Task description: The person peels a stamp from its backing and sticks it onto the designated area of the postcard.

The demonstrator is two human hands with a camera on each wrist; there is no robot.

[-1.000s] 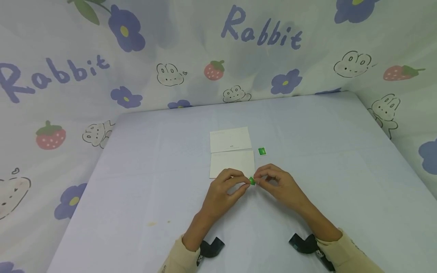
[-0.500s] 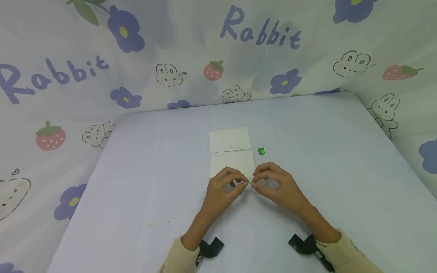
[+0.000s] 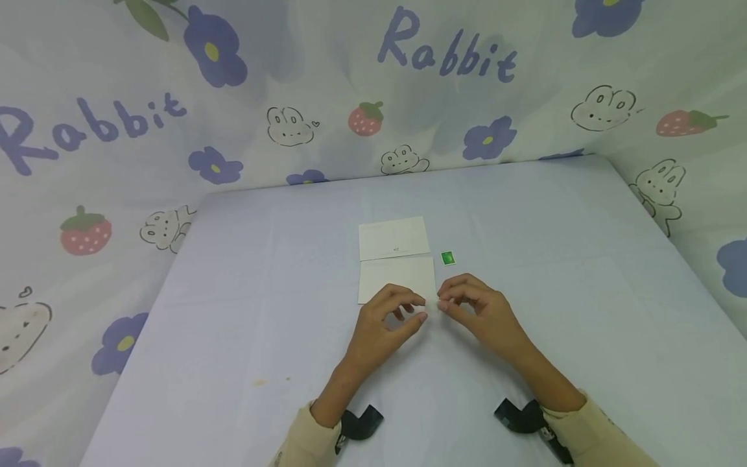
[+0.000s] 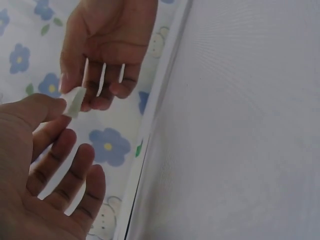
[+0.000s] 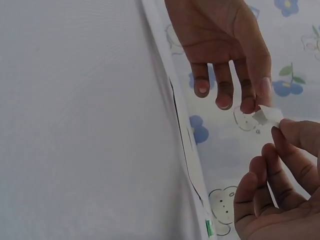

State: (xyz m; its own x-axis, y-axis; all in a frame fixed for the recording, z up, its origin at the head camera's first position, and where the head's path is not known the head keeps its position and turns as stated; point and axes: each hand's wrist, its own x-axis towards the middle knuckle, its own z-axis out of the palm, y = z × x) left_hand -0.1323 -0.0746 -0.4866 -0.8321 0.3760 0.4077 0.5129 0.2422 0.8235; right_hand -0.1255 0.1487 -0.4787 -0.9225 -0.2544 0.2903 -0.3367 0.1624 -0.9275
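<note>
My right hand (image 3: pixel 481 318) pinches a small stamp (image 5: pixel 270 115) between thumb and index finger. In both wrist views the stamp shows its pale side and looks bent. My left hand (image 3: pixel 382 327) is beside it, with thumb and index fingertips apart in the head view. Whether the left fingertips touch the stamp's edge is hard to tell in the wrist views. Just beyond the hands lies an open white folded card (image 3: pixel 393 238), its near right corner close to the fingers. A second stamp (image 3: pixel 447 258), green with a white border, lies right of the card.
The table (image 3: pixel 280 272) is covered with a white cloth. Behind it and along the sides hangs a curtain (image 3: pixel 327 78) printed with rabbits, flowers and strawberries. A black wrist mount (image 3: pixel 362 423) sits below the left sleeve, another mount (image 3: pixel 518 415) by the right sleeve.
The left thumb and index finger have parted from the stamp they were pinching. The right hand has drawn slightly to the right. The stamp's green side no longer shows in the head view.
</note>
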